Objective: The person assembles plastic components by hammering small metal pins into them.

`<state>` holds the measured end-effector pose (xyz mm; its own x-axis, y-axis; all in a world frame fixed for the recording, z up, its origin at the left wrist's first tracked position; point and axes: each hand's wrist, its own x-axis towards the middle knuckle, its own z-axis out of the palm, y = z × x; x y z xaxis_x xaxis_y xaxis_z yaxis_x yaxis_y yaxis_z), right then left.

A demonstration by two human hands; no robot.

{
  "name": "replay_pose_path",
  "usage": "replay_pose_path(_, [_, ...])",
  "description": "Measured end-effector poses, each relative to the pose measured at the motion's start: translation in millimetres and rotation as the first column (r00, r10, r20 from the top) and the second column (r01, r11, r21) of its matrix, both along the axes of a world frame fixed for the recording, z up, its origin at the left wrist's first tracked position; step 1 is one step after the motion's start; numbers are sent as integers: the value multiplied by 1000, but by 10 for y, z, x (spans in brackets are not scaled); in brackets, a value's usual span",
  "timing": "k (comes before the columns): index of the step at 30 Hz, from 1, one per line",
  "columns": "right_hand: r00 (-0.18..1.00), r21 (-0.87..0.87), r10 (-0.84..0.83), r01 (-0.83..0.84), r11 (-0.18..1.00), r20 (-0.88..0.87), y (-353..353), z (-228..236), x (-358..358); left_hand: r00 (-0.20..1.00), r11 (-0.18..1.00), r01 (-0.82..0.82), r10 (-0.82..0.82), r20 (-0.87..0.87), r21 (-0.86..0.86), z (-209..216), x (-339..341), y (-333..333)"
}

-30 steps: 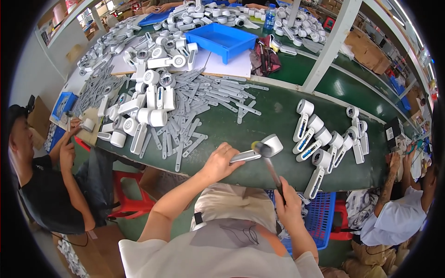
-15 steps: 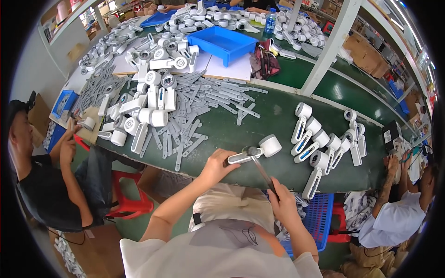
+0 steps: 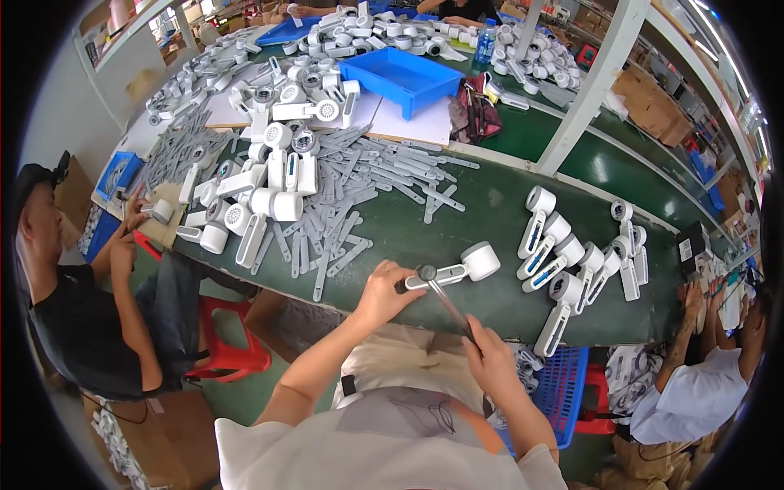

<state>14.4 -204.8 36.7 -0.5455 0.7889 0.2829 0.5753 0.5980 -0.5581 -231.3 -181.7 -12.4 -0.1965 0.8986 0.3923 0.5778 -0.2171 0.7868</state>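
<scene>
On the near edge of the green table lies a white handheld device (image 3: 480, 260) with a round drum-shaped head and a slotted handle, like a small hair dryer. My left hand (image 3: 382, 296) pinches the handle's end, with the drum head pointing right. In my right hand (image 3: 494, 359) is a hammer (image 3: 445, 300), gripped by its dark handle. Its round metal head sits over the device's handle, close to my left fingertips; whether it touches cannot be told. Right of this device stands a group of similar white devices (image 3: 549, 282), several showing blue inside their handle slots.
Grey flat strips (image 3: 335, 233) and a heap of white devices (image 3: 269, 200) cover the table's left side. A blue tray (image 3: 400, 77) stands behind. A blue basket (image 3: 563, 392) is below the right edge. One person (image 3: 73, 302) works at left, another (image 3: 690, 392) at right.
The hammer head has shifted left along the device's handle, toward my left fingers. My right hand has moved slightly left with it. My left hand keeps its hold.
</scene>
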Motion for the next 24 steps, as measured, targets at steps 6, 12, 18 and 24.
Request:
replay_pose_path(6, [996,-13,41,-40,999,81,-45,-47,-40,1000,1000,8,-8,11,-9,-26,9,-19])
replay_pose_path(12, [995,-1,47,-47,999,88,-74,-8,-79,1000,1000,-17,17,0,13,-8,31,-2])
replay_pose_path(18, [980,52,-26,37,998,-198,-83,-152,24,999,1000,9,-9,36,3,26,31,-19])
replay_pose_path(24, [985,9,-81,83,996,-151,-27,-114,111,998,1000,11,-11,68,-3,-41,39,-2])
